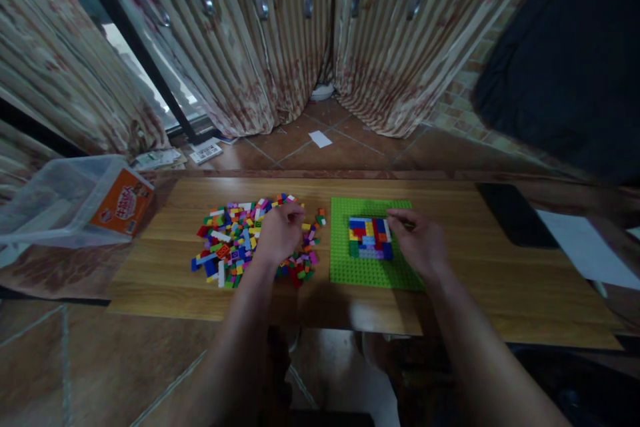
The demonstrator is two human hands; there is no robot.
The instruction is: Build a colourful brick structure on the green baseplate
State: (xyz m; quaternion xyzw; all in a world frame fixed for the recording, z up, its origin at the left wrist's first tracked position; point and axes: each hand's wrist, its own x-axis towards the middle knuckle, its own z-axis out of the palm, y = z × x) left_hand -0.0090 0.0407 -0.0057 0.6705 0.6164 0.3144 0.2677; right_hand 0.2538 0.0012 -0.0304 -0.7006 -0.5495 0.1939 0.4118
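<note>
My left hand is over the right part of a loose pile of coloured toy building bricks. Its fingers are curled together, and whatever they hold, if anything, is hidden. On a green studded baseplate stands a flat, roughly square block of joined bricks in blue, red, yellow, green and lilac. Beside the block's right edge is my right hand, thumb and fingers pinched at its upper right corner. A white brick shows right by those fingertips; I cannot tell whether they grip anything.
The wooden table carries a dark flat tablet-like object at the right, near white paper. A clear plastic bin with an orange label stands at the left. Curtains hang behind, and a dark cloth fills the upper right.
</note>
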